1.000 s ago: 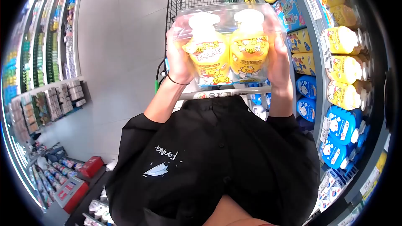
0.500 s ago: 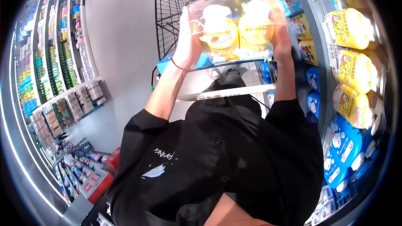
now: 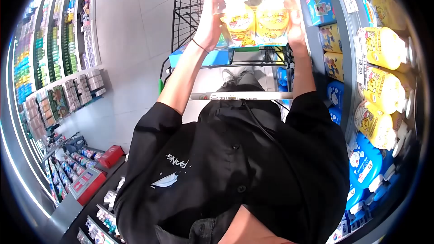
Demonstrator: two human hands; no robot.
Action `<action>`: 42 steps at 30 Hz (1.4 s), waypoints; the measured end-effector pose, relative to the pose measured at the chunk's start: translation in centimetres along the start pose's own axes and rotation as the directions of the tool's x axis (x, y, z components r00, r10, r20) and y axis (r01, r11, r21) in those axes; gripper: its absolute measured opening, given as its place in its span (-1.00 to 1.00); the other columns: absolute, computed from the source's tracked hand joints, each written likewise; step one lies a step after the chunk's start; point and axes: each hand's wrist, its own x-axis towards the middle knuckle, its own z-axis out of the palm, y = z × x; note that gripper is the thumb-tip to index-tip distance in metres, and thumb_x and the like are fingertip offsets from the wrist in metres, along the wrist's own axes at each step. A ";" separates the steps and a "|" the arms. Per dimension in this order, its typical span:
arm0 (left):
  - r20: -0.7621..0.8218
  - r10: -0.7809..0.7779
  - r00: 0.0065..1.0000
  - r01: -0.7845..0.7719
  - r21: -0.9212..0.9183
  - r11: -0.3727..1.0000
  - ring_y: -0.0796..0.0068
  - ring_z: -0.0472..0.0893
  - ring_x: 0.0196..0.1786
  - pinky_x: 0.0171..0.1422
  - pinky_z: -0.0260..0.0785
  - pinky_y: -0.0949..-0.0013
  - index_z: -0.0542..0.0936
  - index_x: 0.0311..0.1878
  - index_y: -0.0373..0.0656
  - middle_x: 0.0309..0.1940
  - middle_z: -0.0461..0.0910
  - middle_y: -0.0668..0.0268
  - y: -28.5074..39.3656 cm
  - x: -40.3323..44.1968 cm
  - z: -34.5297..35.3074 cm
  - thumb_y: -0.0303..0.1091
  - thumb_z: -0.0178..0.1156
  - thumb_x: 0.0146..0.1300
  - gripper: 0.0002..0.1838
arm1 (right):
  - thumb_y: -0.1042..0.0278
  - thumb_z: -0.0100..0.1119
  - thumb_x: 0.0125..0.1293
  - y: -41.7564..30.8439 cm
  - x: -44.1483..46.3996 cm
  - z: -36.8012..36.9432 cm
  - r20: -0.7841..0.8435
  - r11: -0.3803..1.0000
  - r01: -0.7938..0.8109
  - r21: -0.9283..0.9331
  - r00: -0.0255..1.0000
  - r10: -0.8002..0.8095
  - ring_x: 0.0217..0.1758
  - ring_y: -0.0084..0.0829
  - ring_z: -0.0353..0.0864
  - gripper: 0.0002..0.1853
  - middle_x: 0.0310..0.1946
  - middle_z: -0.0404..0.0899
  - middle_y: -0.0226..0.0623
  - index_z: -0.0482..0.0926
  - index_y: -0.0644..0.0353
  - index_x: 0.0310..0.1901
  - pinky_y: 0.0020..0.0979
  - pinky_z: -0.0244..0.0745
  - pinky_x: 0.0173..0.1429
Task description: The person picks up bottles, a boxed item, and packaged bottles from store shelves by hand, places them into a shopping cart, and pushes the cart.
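Observation:
A clear plastic pack of two yellow bottles [image 3: 257, 20] with white tops is held up over the near part of the shopping cart [image 3: 194, 0]. My left hand [image 3: 209, 27] is closed on the pack's left side. On its right side my right hand [image 3: 296, 27] grips it, fingers partly seen through the glare. Both arms reach forward above the cart's white handle bar [image 3: 248, 95]. A blue box [image 3: 199, 57] lies in the cart below my left hand.
To the right, a shelf carries yellow bottles [image 3: 384, 88] and blue bottles [image 3: 365, 160] behind price tags. More shelves of goods [image 3: 56, 31] line the left side. Grey floor [image 3: 131, 31] runs between them. Red display boxes [image 3: 88, 185] stand at lower left.
The pack has gone a little higher in view and its bottle fronts show more fully. Both hands keep hold of it. The surroundings have shifted slightly.

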 end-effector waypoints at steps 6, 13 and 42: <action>-0.149 0.006 0.989 -0.012 -0.041 0.999 0.33 0.34 0.29 0.41 0.11 0.15 0.35 0.31 -0.07 0.24 0.40 0.26 -1.7 -0.3 -0.8 0.23 -0.15 0.40 -0.36 | -0.06 -0.03 0.39 4.8 -0.3 -1.0 -0.002 0.999 0.029 0.017 1.000 -0.029 0.20 -0.43 0.35 -0.30 0.14 0.40 -0.25 0.22 0.34 0.37 -0.35 0.14 0.40; -0.173 0.029 0.984 -0.036 -0.037 0.999 0.35 0.36 0.24 0.40 0.13 0.18 0.34 0.31 -0.11 0.21 0.41 0.25 -4.2 1.4 -1.6 0.22 -0.12 0.40 -0.35 | -0.09 0.01 0.38 6.7 -0.9 -1.8 -0.042 0.999 -0.030 0.043 0.999 0.031 0.18 -0.44 0.36 -0.29 0.10 0.42 -0.27 0.23 0.33 0.36 -0.36 0.20 0.35; -0.387 -0.355 0.851 0.279 -0.241 0.930 0.51 0.40 -0.30 -0.15 0.32 0.34 0.51 0.03 -0.02 -0.29 0.51 0.43 -11.7 3.6 -4.9 0.36 -0.21 0.31 -0.35 | -0.13 0.05 0.38 13.9 -4.4 -2.5 -0.263 0.837 -0.508 -0.202 0.851 0.454 0.26 -0.39 0.42 -0.34 0.21 0.45 -0.18 0.34 0.25 0.30 -0.40 0.31 0.30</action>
